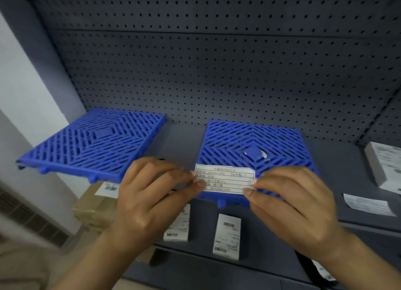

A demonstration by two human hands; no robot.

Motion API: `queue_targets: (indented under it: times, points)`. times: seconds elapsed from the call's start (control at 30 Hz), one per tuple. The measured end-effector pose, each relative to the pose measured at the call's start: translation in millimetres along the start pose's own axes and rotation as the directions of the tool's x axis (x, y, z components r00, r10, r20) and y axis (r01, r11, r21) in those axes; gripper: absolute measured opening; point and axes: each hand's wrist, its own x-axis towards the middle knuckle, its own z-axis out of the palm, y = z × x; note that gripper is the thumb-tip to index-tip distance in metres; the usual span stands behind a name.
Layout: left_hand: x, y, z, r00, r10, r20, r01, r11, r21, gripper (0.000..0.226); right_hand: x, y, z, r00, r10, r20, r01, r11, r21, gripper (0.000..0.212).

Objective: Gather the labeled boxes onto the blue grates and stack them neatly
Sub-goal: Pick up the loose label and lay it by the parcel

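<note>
Right now both hands meet at centre frame over the front edge of the right grate (251, 142), each pinching one short end of a white label (224, 178). The left hand (152, 194) holds the label's left end between thumb and fingertips; the right hand (290, 200) does the same at the other end, so each grip is clamped on paper, not on a box. The label's long axis runs left to right across the frame, stretched flat between the hands and seemingly just above the grate. Both blue grates, this one and the left grate (95, 142), lie on the upper shelf (182, 138) with nothing stacked on them. The boxes are elsewhere: two small white boxes (226, 235) lie on the lower shelf, directly beneath the hands, a brown carton (95, 205) sits under the left grate, and another white box (384, 164) rests at the right edge beside a loose sheet (366, 204). By my judgement gathering has hardly started, and the nearest boxes lie straight below, about equally close to either hand.
</note>
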Motion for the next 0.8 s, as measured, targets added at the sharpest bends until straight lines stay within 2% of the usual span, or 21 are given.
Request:
queue_targets:
  times: [0.13, 0.23, 0.33, 0.4, 0.6, 0.8]
  points:
    - [-8.4, -12.9, -9.7, 0.998, -0.004, 0.065, 0.002, 1.000, 0.029, 0.007, 7.7, -3.2, 16.8, 1.000, 0.004, 0.019, -0.005, 0.998, 0.056, 0.015]
    - [-19.3, -24.3, -15.2, 0.997, -0.016, 0.074, 0.011, 0.998, 0.061, 0.011, 15.3, -6.6, 33.3, 1.000, -0.003, 0.021, 0.001, 0.996, 0.087, 0.015]
    - [-36.9, -38.7, -20.4, 0.995, -0.045, 0.090, 0.040, 0.998, 0.057, 0.012, 26.0, -15.2, 50.4, 0.999, -0.006, 0.039, 0.002, 0.995, 0.096, 0.002]
    - [-49.6, -53.9, -24.9, 0.994, -0.060, 0.086, 0.056, 0.997, 0.055, 0.018, 34.2, -25.0, 66.1, 0.999, 0.003, 0.040, -0.007, 0.996, 0.091, 0.007]
    - [-92.8, -122.8, -42.1, 0.994, -0.025, 0.108, 0.020, 0.998, 0.052, 0.022, 60.7, -63.4, 130.7, 0.997, 0.045, 0.067, -0.050, 0.995, 0.084, 0.010]
    - [-143.0, -201.4, -68.6, 0.969, -0.051, 0.242, 0.046, 0.999, 0.030, 0.013, 87.5, -115.6, 216.2, 0.986, 0.135, 0.095, -0.146, 0.982, 0.116, 0.010]
